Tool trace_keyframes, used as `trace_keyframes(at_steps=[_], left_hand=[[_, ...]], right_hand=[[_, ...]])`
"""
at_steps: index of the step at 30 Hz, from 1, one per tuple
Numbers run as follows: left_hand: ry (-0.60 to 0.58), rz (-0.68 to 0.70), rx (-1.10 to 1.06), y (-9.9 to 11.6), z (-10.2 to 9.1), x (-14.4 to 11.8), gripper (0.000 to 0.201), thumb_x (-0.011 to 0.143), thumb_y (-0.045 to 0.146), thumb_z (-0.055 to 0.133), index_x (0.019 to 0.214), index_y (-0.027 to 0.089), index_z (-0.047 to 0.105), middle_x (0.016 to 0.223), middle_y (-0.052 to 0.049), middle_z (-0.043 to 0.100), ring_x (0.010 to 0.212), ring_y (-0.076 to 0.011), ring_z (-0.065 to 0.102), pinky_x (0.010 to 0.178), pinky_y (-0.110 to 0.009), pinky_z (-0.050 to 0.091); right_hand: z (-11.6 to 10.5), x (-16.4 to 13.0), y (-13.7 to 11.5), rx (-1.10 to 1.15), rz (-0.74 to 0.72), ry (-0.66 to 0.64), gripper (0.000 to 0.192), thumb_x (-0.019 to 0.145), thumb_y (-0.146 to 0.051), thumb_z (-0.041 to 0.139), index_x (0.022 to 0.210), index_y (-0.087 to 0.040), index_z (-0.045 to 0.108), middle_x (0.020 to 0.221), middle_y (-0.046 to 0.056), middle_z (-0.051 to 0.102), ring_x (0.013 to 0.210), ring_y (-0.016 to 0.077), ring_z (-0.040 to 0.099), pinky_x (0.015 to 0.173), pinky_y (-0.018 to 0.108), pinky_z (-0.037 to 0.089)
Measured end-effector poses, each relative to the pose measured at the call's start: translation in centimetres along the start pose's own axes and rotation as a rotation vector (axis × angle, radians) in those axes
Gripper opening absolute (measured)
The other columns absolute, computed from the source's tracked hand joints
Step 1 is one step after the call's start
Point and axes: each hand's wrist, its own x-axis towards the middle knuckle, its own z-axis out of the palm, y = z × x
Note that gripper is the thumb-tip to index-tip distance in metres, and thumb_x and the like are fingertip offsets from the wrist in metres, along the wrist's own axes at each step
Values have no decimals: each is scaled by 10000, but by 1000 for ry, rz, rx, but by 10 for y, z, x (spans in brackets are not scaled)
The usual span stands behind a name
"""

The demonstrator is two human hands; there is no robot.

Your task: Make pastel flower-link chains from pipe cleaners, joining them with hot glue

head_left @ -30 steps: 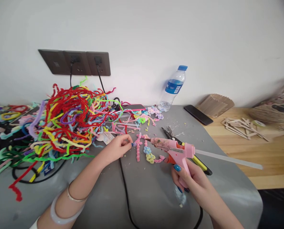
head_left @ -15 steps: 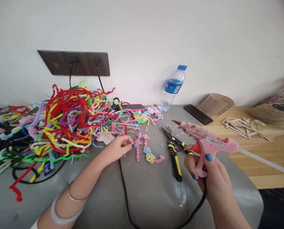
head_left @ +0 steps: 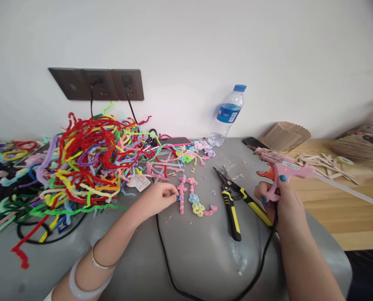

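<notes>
Gray table (head_left: 205, 259), big pipe-cleaner pile (head_left: 89, 159) far left of my grip. My right hand (head_left: 278, 200) has just swung the pink glue gun (head_left: 283, 169) off the pipe-cleaner piece (head_left: 194, 198), gluing paused; fist wrapped round its handle, long axis near-level, nozzle pointing left-away. My left hand (head_left: 159, 196) pinches the piece. 1 pair of pliers (head_left: 233, 200) just left of gun.

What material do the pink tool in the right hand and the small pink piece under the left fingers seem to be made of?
The glue gun in the right hand looks like smooth, hard pink plastic with an orange trigger; a translucent stick juts from its back. The pink piece touched by the left hand looks like fuzzy chenille stems, probably wire-cored, judging by the held bends.
</notes>
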Motion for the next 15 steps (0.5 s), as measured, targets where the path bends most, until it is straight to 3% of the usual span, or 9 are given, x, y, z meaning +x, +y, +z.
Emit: trace_keyframes(at_steps=[6,15], left_hand=[[43,-27,46,0,3,1,129,762,263,511,709,178,592,522,71,355,528,-108,307,512,-246,200],[95,-39,104,7,5,-1,122,768,247,493,663,191,523,499,77,342,518,-111,309,518,-252,198]], right_hand=[[-6,3,8,22,30,-39,446,862,-596,565,1011,-184,648,410,-45,434,420,109,293,446,250,219],[3,-5,-1,-83,42,7,472,876,-629,519,1014,-195,647,435,-42,415,430,123,290,403,247,159]])
